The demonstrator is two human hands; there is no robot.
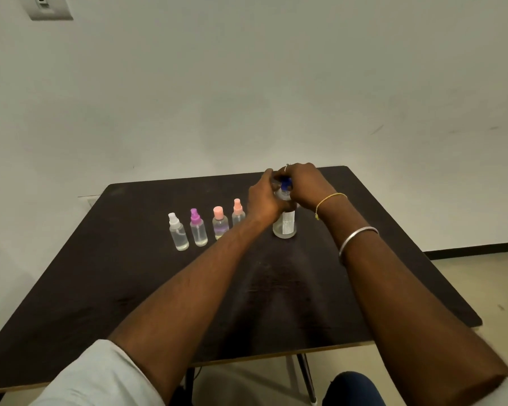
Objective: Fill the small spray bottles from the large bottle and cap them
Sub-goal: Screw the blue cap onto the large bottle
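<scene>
The large clear bottle point(285, 227) stands upright on the dark table point(129, 288), right of centre, with a white label. My left hand point(263, 197) grips its upper body. My right hand point(305, 184) curls over its blue cap point(286, 181) at the top. To the left, several small spray bottles stand capped in a row: one with a white cap point(177, 232), one with a purple cap point(197, 228), one with a flat pink cap point(219, 222), and one with a pink spray cap point(238, 213), partly hidden behind my left wrist.
A pale wall rises just behind the table's far edge. The table's near edge point(276, 357) runs above its metal legs and my knee point(354, 388). The floor point(481, 276) shows at the right.
</scene>
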